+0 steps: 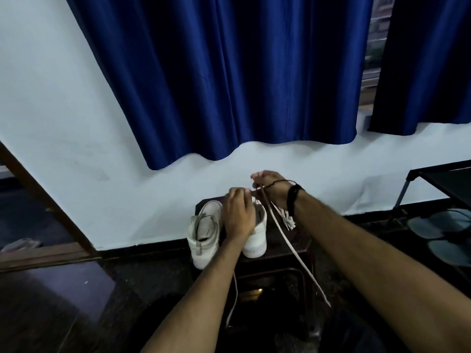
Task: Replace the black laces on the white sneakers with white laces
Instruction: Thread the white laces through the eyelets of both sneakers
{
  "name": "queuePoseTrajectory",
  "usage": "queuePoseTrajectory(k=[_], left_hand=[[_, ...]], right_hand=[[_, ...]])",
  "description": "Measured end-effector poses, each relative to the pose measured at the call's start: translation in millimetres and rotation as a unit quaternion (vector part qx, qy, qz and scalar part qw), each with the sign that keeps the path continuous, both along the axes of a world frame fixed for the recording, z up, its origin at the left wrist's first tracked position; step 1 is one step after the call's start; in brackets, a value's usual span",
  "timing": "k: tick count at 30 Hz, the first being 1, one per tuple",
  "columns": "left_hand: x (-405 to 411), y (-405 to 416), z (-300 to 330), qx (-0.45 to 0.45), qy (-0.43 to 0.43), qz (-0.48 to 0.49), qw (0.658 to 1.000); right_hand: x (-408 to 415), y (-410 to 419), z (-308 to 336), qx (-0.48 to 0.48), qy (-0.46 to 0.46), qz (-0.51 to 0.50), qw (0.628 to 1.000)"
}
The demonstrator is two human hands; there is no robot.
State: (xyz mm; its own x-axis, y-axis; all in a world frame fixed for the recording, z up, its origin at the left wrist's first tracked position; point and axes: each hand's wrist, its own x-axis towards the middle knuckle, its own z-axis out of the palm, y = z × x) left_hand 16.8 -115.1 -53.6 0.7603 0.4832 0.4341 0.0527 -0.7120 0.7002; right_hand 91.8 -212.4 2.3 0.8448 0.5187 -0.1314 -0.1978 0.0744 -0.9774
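Two white sneakers stand side by side on a dark stool (288, 261), heels toward me. The left sneaker (204, 235) shows no lace. My left hand (238, 212) lies over the right sneaker (257, 238), fingers curled at its front where a white lace (293, 253) runs in. My right hand (271, 184), just beyond, pinches that lace and holds it taut; its long end trails down to the right past the stool's edge. Another white lace end (233, 299) hangs below my left forearm. More white lace ends (288, 221) dangle under my right wrist. No black lace shows.
A white wall and blue curtains (229, 72) rise right behind the stool. A black metal rack (438, 184) stands at the right, with grey slippers (443, 233) on the floor beneath it. A wooden door frame (46, 200) is at the left. The floor is dark.
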Motion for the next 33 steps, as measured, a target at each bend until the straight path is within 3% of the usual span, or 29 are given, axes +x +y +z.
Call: queuePoseTrajectory(k=[1,2,3,4,5,8,12,14,17,18,19,20,21,22,23,24,27,30,33], left_hand=[[-3.1,-6.9,18.9,-0.223,0.046,-0.074,0.971],[-5.2,-11.8,30.5,-0.388,0.101,-0.134,0.906],[-8.8,-11.8,37.5,-0.466,0.152,-0.186,0.852],[-16.5,-11.7,42.3,-0.481,0.186,-0.222,0.828],[-24.0,-7.6,45.1,-0.469,0.207,-0.247,0.822],[-42.8,23.5,51.6,-0.371,0.215,-0.248,0.869],[-63.9,79.1,73.2,-0.271,0.280,-0.214,0.895],[-76.8,96.6,91.2,-0.224,0.301,-0.176,0.910],[-84.4,104.9,106.8,-0.180,0.269,-0.154,0.934],[-83.0,101.8,107.7,-0.157,0.256,-0.161,0.940],[-82.1,93.2,109.1,-0.136,0.250,-0.175,0.943],[-78.4,82.9,107.3,-0.124,0.244,-0.190,0.943],[-75.1,70.9,106.0,-0.118,0.237,-0.199,0.943],[-69.1,61.7,102.8,-0.111,0.228,-0.200,0.947],[-64.0,53.7,101.3,-0.107,0.221,-0.192,0.950],[-57.6,50.7,97.7,-0.108,0.219,-0.180,0.953],[-47.7,53.0,88.7,-0.136,0.249,-0.176,0.943],[-41.8,55.4,76.4,-0.167,0.277,-0.201,0.925],[-29.9,50.0,59.5,-0.147,0.250,-0.165,0.943]], right_hand=[[-1.3,-3.3,5.7,0.039,0.020,0.007,0.999],[-2.2,-7.3,11.2,0.051,0.027,0.013,0.998],[-0.6,-11.2,13.8,0.044,0.025,0.011,0.999],[-2.1,-16.1,18.2,0.027,0.014,0.009,0.999],[-1.7,-22.0,21.7,0.001,-0.005,0.005,1.000],[1.1,-41.9,19.8,-0.129,-0.106,-0.025,0.986],[9.5,-61.3,-5.8,-0.264,-0.142,-0.011,0.954],[3.4,-63.9,-12.5,-0.434,-0.218,0.063,0.872],[-13.1,-57.7,-21.1,-0.635,-0.293,0.154,0.698],[-21.6,-49.7,-18.1,-0.631,-0.324,0.124,0.693],[-28.6,-40.0,-14.3,-0.559,-0.351,0.101,0.744],[-34.9,-30.9,-7.9,-0.419,-0.323,0.114,0.841],[-41.2,-20.7,0.1,-0.243,-0.226,0.151,0.931],[-49.3,-13.1,6.8,-0.112,-0.124,0.202,0.965],[-54.3,-8.2,10.6,-0.052,-0.073,0.234,0.968],[-56.7,-6.4,13.7,-0.059,-0.071,0.251,0.964],[-50.0,-12.9,1.0,-0.201,-0.236,0.184,0.933],[-29.1,-23.5,-31.3,-0.175,-0.267,0.125,0.939],[-19.2,-25.9,-55.0,-0.172,-0.271,0.130,0.938]])
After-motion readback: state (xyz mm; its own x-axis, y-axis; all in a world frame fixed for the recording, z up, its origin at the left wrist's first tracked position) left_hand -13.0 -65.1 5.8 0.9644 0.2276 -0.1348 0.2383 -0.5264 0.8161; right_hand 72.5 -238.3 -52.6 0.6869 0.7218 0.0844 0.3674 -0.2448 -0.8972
